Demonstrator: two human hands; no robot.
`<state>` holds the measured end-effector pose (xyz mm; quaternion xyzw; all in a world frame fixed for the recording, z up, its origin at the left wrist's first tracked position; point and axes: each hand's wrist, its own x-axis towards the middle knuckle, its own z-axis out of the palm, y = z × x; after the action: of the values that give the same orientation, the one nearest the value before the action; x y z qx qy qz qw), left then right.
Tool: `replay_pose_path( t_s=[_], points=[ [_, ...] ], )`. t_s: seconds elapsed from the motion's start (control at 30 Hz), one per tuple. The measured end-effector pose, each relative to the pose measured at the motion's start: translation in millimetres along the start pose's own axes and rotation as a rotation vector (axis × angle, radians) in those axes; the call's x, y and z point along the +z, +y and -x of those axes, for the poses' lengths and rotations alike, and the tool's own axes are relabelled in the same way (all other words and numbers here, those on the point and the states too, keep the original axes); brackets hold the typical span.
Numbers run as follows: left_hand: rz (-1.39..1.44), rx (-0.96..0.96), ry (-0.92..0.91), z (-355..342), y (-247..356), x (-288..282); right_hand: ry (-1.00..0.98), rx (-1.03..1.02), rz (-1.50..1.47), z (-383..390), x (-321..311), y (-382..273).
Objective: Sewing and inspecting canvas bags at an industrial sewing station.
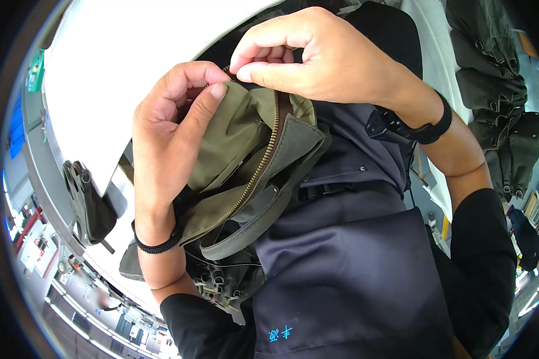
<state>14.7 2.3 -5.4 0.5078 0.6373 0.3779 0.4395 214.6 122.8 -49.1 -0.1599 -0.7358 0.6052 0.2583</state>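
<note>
A dark grey-green bag [300, 139] with an olive lining [233, 128] lies gaping in front of my body. A brass-toothed zipper [263, 164] curves along its mouth, and a strap handle [251, 224] loops over the near side. My left hand [170, 119] pinches the far end of the bag's mouth between thumb and forefinger, beside the zipper tape. Just right of it, my right hand [323, 57] has thumb and forefinger brought together at the same zipper end. Whatever small piece sits between those right fingertips is hidden.
A white tabletop [120, 36] spreads beyond my hands on the left. One dark bag [90, 206] hangs at its left edge. Several similar dark bags [488, 90] are piled on the right. A dark apron [347, 263] covers my lap, and another person [527, 236] shows far right.
</note>
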Motion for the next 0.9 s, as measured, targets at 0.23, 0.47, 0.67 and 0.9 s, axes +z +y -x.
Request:
replay_pose_path(
  t_s=[0.23, 0.47, 0.67, 0.9],
  points=[
    [-0.016, -0.060, 0.002, 0.6, 2.3, 0.9, 0.041, -0.091, 0.181, -2.9, -1.4, 2.6],
    [0.013, -0.059, 0.039, -0.2, 8.2, 1.8, -0.030, -0.044, 0.129, -2.3, 1.6, 10.2],
    [-0.152, -0.085, -0.023, -5.0, 3.5, -4.4, -0.227, 0.157, -0.127, -20.2, -15.9, -15.5],
    [-0.175, -0.065, -0.062, -4.4, -3.1, -13.4, -0.249, 0.273, -0.138, -32.4, -21.6, -18.5]
  ],
)
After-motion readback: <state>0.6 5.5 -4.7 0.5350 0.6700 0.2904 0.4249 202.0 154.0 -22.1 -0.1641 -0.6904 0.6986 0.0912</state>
